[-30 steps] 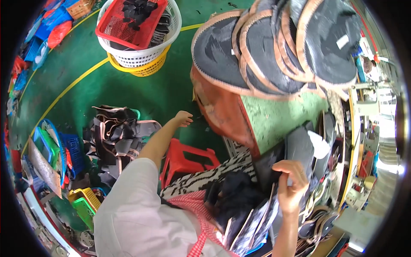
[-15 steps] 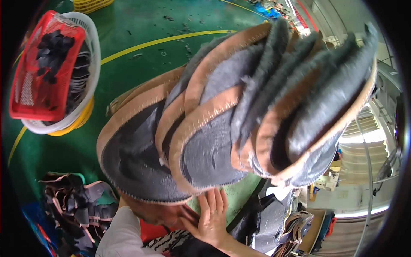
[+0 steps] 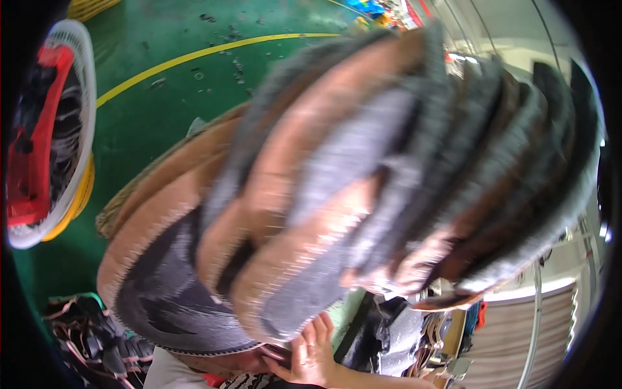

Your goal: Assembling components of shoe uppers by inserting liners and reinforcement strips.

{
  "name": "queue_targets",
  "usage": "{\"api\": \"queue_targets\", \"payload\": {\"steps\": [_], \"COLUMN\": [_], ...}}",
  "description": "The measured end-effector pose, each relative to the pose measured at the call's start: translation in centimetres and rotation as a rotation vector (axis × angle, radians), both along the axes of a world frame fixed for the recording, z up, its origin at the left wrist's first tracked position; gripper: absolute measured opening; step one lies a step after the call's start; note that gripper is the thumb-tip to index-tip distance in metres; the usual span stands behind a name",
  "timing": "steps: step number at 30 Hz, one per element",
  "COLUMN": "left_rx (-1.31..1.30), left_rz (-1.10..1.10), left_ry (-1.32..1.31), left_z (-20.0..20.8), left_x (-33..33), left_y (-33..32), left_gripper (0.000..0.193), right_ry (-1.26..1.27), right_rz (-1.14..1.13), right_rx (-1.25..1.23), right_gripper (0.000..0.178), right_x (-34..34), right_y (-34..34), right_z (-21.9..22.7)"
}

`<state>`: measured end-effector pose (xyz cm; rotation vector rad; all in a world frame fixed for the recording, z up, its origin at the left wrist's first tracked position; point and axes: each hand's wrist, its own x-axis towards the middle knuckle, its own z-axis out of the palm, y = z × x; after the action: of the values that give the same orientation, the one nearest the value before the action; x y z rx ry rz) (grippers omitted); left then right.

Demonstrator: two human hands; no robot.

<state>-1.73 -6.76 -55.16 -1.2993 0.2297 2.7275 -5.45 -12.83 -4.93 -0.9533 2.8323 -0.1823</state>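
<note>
A big overlapping bunch of slipper uppers (image 3: pixel 155 285) fills the middle of the view, blurred toward the right. They have brown stitched borders, dark grey inner faces and fuzzy grey lining. At the bunch's lower edge is my right hand (image 3: pixel 314 356), its fingers pressed together against the lowest pieces and its thumb out to the left, closed around that edge. My left arm, in a pale sleeve, comes up from the lower edge and goes behind the bunch. The pieces cover my left hand, so its fingers cannot be seen.
On the left, a white basket (image 3: pixel 89 110) holds a red basket (image 3: pixel 39 188) and dark pieces; yellow shows below. Dark scraps with pink edges (image 3: pixel 84 330) lie lower left. Behind my right hand is a green surface with black material (image 3: pixel 376 330). A yellow line (image 3: pixel 194 57) crosses the green floor.
The bunch has come lower and larger in view, its pieces spreading farther right. The baskets have shifted left in the picture. My right hand has moved down with the lower edge.
</note>
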Motion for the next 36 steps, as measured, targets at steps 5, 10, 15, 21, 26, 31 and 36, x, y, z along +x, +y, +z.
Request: {"api": "queue_targets", "payload": {"steps": [5,10,15,21,26,31,36], "left_rx": [-0.049,-0.169,-0.499,-0.837,-1.031,-1.024,-1.084], "left_rz": [0.01,0.053,0.006,-0.489,-0.484,-0.359,-0.28], "left_ry": [0.055,0.078,-0.09,-0.206,-0.137,0.108,0.376], "left_z": [-4.0,-2.8,3.6,24.2,38.4,51.0,62.8], "left_x": [4.9,11.3,20.9,22.1,23.4,24.2,21.3], "left_y": [-8.2,-24.3,-31.0,-33.3,-35.3,-34.8,-29.5], "left_gripper": [0.033,0.033,0.058,0.04,0.042,0.047,0.046], "right_ry": [-0.021,0.009,0.086,0.137,0.489,0.757,0.37], "right_rz": [0.093,0.123,0.195,0.417,0.286,-0.682,-0.982], "right_rx": [-0.053,-0.176,-0.354,-0.677,-0.795,-0.289,-0.173], "right_gripper": [0.084,0.091,0.092,0.044,0.031,0.046,0.036], "right_x": [-0.8,-1.3,-1.1,-1.0,0.3,0.0,2.1], "right_y": [-0.5,0.1,0.3,3.9,19.0,41.3,52.7], "right_z": [0.4,0.5,-0.5,5.8,12.1,7.1,2.5]}}
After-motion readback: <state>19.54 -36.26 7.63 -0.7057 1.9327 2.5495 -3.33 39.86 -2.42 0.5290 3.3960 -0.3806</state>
